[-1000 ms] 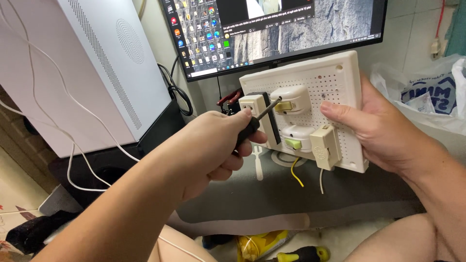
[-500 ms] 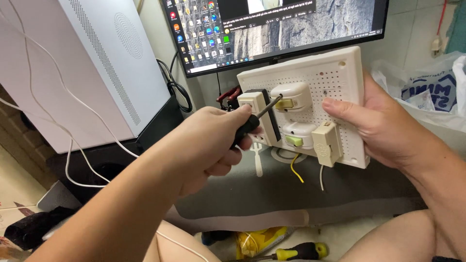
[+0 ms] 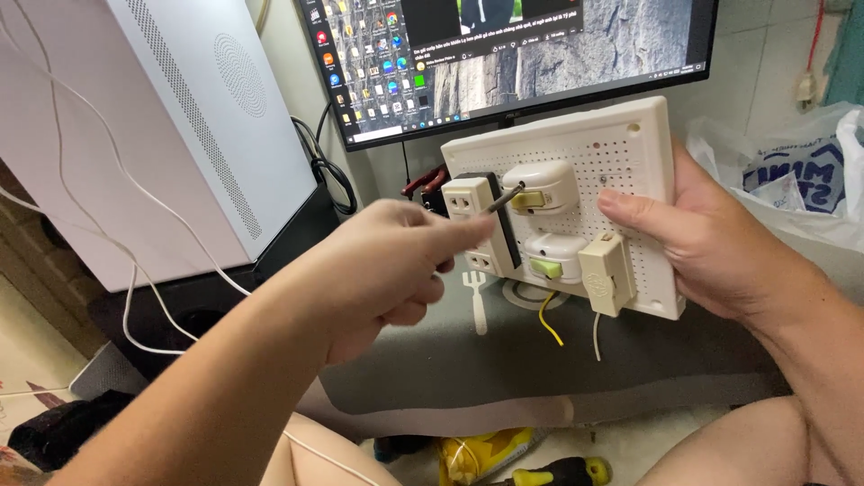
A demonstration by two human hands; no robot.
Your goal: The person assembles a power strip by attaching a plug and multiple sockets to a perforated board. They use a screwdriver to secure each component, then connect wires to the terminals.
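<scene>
Gripping a screwdriver, the left hand points its shaft up and to the right at the fitting on the perforated white board, which the right hand clamps upright by its right edge, closer in.

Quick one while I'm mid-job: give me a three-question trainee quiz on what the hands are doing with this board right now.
1. True or false: the right hand holds the white board by its right edge.
2. What does the left hand hold? A) pliers B) screwdriver C) tape
3. Fill in: the tool's tip sits between the socket and the upper ____.

Key:
1. True.
2. B; only the shaft shows, the handle is hidden in the grip.
3. Switch, the rounded cream part with a yellow-green lever.
</scene>
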